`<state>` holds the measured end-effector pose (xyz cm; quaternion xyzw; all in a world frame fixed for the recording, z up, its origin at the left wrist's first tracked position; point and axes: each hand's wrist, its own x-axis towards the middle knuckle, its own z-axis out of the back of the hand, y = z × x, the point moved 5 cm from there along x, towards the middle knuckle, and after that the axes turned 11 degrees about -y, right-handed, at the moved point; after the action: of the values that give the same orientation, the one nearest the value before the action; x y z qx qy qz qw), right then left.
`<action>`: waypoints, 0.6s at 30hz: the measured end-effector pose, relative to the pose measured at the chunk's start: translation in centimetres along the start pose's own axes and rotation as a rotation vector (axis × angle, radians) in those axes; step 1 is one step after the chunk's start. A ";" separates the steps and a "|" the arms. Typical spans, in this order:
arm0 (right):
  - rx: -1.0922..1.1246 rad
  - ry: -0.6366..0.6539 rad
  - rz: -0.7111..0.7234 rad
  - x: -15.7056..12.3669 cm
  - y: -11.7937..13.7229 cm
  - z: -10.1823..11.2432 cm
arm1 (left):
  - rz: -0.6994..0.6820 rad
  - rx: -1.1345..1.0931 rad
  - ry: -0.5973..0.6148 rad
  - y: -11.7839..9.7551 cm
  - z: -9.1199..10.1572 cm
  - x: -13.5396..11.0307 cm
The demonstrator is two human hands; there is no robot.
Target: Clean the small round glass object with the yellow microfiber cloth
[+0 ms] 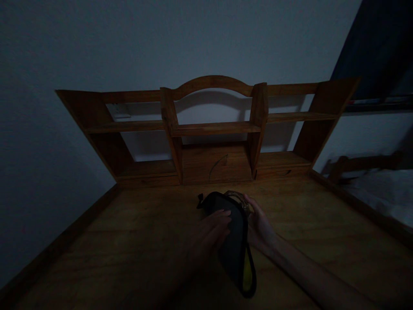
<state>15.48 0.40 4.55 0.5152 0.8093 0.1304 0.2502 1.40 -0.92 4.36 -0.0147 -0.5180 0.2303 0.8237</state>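
A dark grey soft zip case [230, 245] with black edging is held tilted above the wooden desk. It has a black wrist loop at its lower end and a small black tab at its upper left. My left hand [211, 230] lies across the case's near face, fingers bent over it; its thumb is hidden. On the far right side, my right hand [260, 224] grips a brown, shiny, curved-rimmed item that looks like glasses [240, 199], at the case's upper edge. The case partly covers this item and some right fingers. The light is dim.
The wooden desk [135, 241] has raised side edges. A wooden shelf unit [214, 128] with open compartments stands at its back against a pale wall. Right of the desk are a wooden rail [368, 163] and pale bedding [383, 189], with a dark window area above.
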 end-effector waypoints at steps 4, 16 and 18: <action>-0.019 0.008 0.015 0.1 -0.2 0.4 | -0.013 -0.110 -0.010 -0.4 0.9 -0.2; -0.090 -0.013 0.050 0.2 -0.4 0.1 | 0.015 -0.129 -0.192 -2.0 2.2 1.7; -0.104 -0.019 0.050 0.2 -0.4 0.2 | 0.047 -0.123 -0.188 -1.8 2.2 1.7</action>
<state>15.23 0.38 4.15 0.5228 0.7858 0.1737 0.2811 0.78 -2.31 7.29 -0.0557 -0.6058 0.2175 0.7633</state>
